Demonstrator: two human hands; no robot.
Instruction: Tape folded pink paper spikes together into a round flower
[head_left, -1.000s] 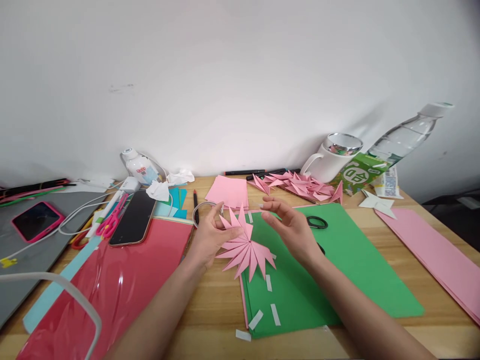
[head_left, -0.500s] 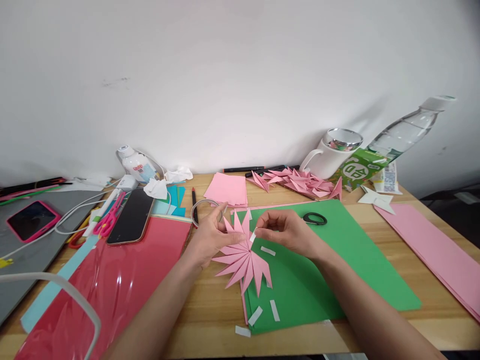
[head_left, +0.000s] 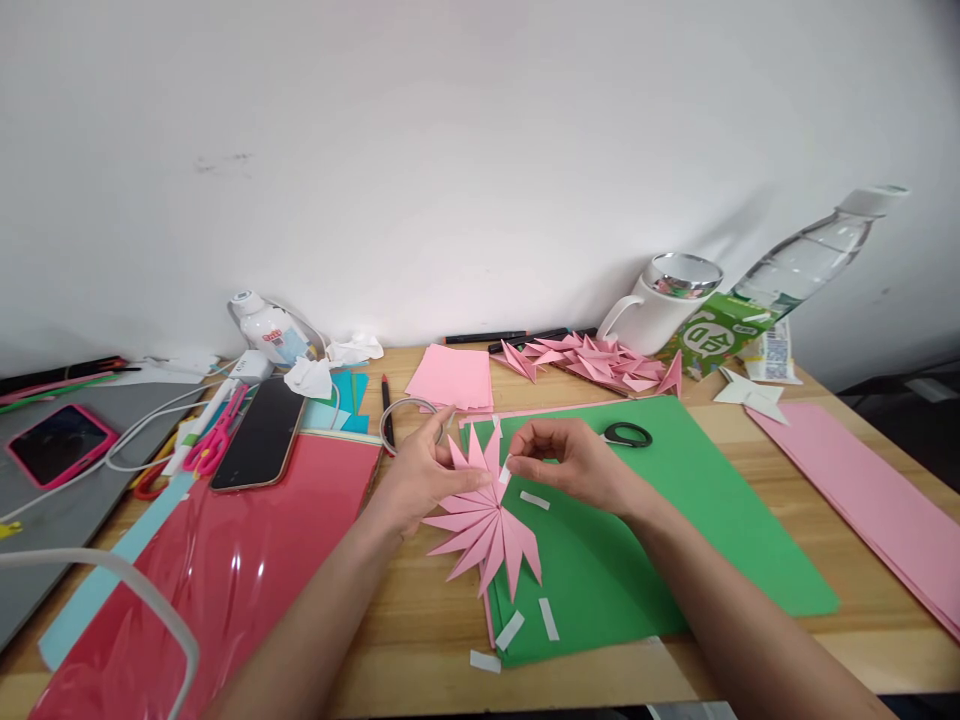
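Note:
A pink folded-paper flower (head_left: 491, 540), made of several pointed pieces fanned round a centre, is pinched between the thumb and fingers of my left hand (head_left: 424, 475). My right hand (head_left: 574, 465) pinches a small white strip of tape (head_left: 506, 470) at the flower's upper right edge; whether the strip is stuck to the paper I cannot tell. Below lies a stack of green paper (head_left: 675, 540), with more white strips on its left side, such as the strip (head_left: 549, 619). Scissors (head_left: 628, 434) with black handles lie behind my right hand, partly hidden.
Pink folded pieces (head_left: 600, 362) are heaped by the wall, beside a white mug (head_left: 660, 310), a green box (head_left: 716, 335) and a water bottle (head_left: 810, 260). Pink squares (head_left: 450, 375) lie behind my left hand. To the left are a phone (head_left: 259, 435), pink scissors (head_left: 217, 435) and red paper (head_left: 225, 560).
My right hand has come left and down to the flower with a white strip in its fingers. The flower has tilted and moved slightly down in my left hand.

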